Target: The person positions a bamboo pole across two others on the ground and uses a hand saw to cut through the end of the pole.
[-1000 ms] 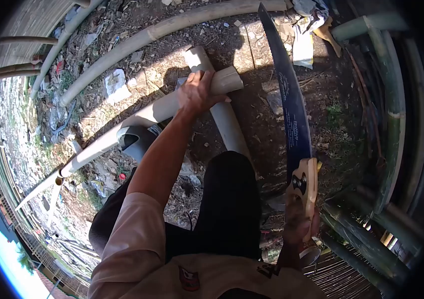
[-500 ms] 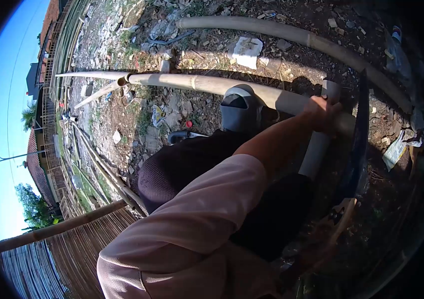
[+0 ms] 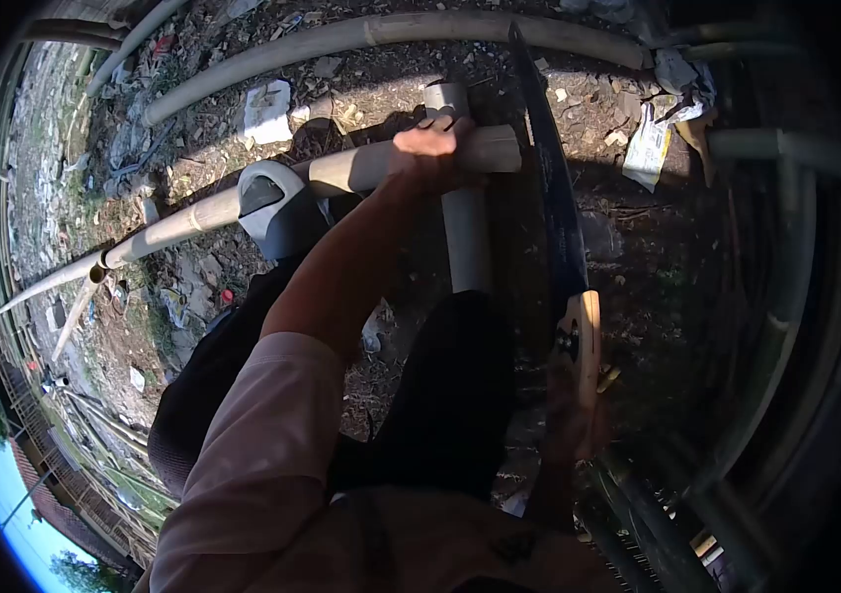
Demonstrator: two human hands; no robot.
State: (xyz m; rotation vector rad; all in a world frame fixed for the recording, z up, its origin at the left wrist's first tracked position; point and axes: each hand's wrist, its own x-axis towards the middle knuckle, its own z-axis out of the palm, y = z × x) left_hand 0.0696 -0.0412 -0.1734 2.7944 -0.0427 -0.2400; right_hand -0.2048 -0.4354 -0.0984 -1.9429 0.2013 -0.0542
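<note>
My left hand [image 3: 428,156] is wrapped round a long bamboo pole [image 3: 218,210] near its cut end. Beneath the pole, a shorter thick bamboo piece [image 3: 468,242] lies crosswise. In shadow, my right hand [image 3: 575,420] grips the wooden handle of a handsaw [image 3: 561,203]. The saw's long dark blade points away from me, just right of the pole's end and apart from it in this view. My foot, in a grey sandal [image 3: 280,212], rests at the pole left of my left hand.
Another bamboo pole [image 3: 282,54] lies on the littered ground beyond. A white scrap [image 3: 267,111] and a crumpled wrapper [image 3: 649,148] lie nearby. More bamboo [image 3: 786,247] stands at the right, with dark stalks [image 3: 638,514] low on the right.
My view has swung right, so the pole and left hand sit further left. The saw has come up into clearer view, its blade now beyond the pole's end. My left hand keeps its hold.
</note>
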